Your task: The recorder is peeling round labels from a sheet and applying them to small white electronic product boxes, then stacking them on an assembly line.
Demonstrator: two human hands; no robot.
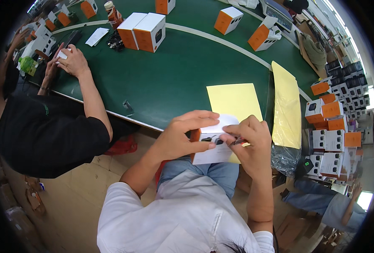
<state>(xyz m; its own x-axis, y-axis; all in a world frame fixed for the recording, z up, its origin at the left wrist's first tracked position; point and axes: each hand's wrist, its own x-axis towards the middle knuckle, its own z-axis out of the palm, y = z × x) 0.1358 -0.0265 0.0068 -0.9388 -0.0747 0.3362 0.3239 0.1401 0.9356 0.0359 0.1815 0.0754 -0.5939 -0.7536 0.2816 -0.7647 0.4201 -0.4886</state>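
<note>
A small white and orange cardboard box (208, 157) with dark product pictures on its side is held above my lap, by the table's near edge. My left hand (180, 133) grips it from the left, fingers over the top and thumb along the front. The fingers of my right hand (252, 141) are pinched together at the box's upper right side. A thin dark and reddish thing shows between them, too small to name. Just beyond the hands, a yellow sheet (233, 99) lies on the green table (174, 76).
A second yellow sheet (286, 107) lies to the right, above clear plastic wrap (285, 160). Two similar boxes (142, 33) stand together farther back. At left, a co-worker in a black shirt (48, 130) handles a small white thing. Many boxes (332, 141) are stacked at right.
</note>
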